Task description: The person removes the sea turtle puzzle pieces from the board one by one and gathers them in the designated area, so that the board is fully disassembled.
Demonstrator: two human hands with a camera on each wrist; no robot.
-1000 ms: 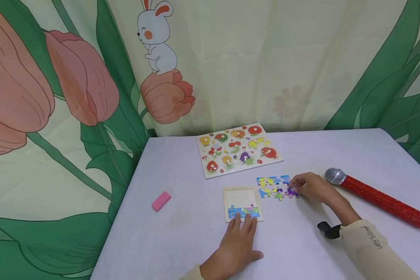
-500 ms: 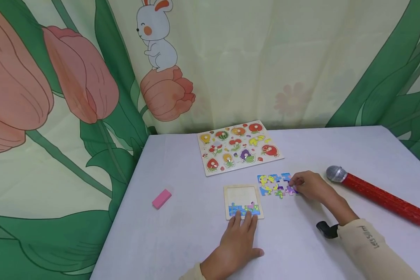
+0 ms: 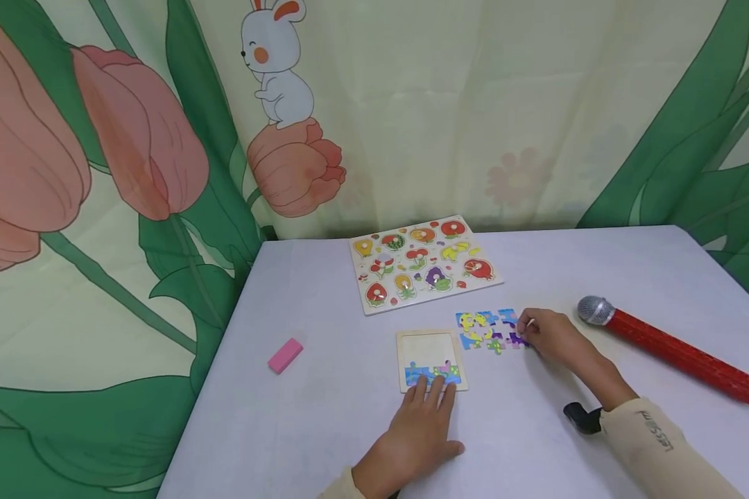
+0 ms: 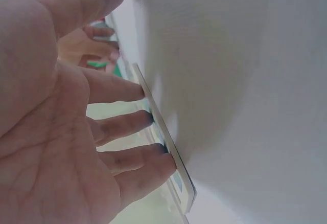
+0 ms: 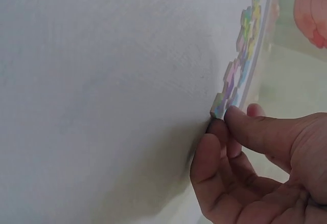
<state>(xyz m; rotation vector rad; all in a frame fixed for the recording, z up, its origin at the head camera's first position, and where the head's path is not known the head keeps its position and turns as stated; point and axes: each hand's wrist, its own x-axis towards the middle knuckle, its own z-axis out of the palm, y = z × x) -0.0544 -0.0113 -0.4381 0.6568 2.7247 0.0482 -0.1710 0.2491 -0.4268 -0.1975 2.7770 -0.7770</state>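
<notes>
My left hand (image 3: pixel 412 433) lies with fingers spread, their tips on the near edge of a small wooden puzzle frame (image 3: pixel 463 367). Interlocked blue, green and pink pieces (image 3: pixel 415 375) fill the frame's near strip. The left wrist view shows the fingertips along the rim of the frame (image 4: pixel 166 132). To the right of the frame is a cluster of loose puzzle pieces (image 3: pixel 474 321). My right hand (image 3: pixel 555 336) is at the cluster's right side. In the right wrist view its curled thumb and index finger pinch the end puzzle piece (image 5: pixel 217 103), partly hidden by the fingertips.
A fruit knob-puzzle board (image 3: pixel 427 263) lies at the back of the white-covered table (image 3: pixel 324 430). A pink block (image 3: pixel 285 356) sits at left. On the right lies a red-handled microphone (image 3: pixel 680 353). A printed curtain (image 3: pixel 412 125) hangs behind the table.
My right fingertips have shifted slightly at the right edge of the loose pieces. The left hand stays on the frame. The head view has moved a little.
</notes>
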